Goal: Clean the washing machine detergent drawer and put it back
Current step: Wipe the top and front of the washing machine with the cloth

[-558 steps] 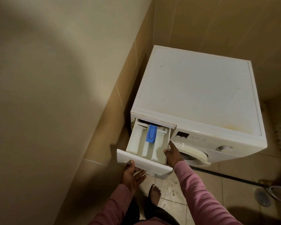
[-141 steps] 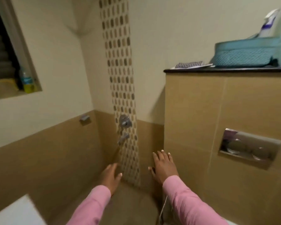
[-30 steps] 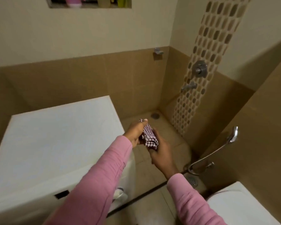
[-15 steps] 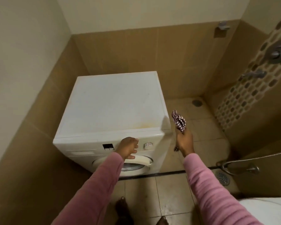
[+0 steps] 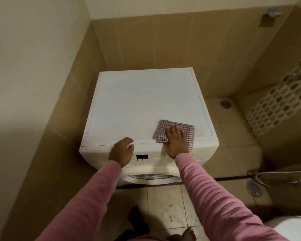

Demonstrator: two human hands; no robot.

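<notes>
You stand in a tan-tiled bathroom corner. The white washing machine [image 5: 142, 101] is set against the back wall, and a floor drain [image 5: 254, 189] lies off to the right of your sleeves. Your right hand [image 5: 176, 143] lies flat on a checked cloth [image 5: 186, 131], fingers straight and spread, pressing it onto the machine's top near the front right corner. The cloth sticks out beyond your fingertips and on both sides of the hand, and its near edge hangs a little over the front lip. Your left hand [image 5: 122, 152] sits to the left of that, apart from the cloth, at the machine's front top edge with its fingers curled. Whether they grip anything there cannot be told, since the hand hides what is under it. The detergent drawer [image 5: 94, 153] sits in its slot, its front flush with the control panel, running leftward from under your left hand. The small dark display [image 5: 142, 157] lies between your two wrists, and the round door [image 5: 149, 177] is just below it. Your bare foot [image 5: 189, 233] shows on the floor tiles.
</notes>
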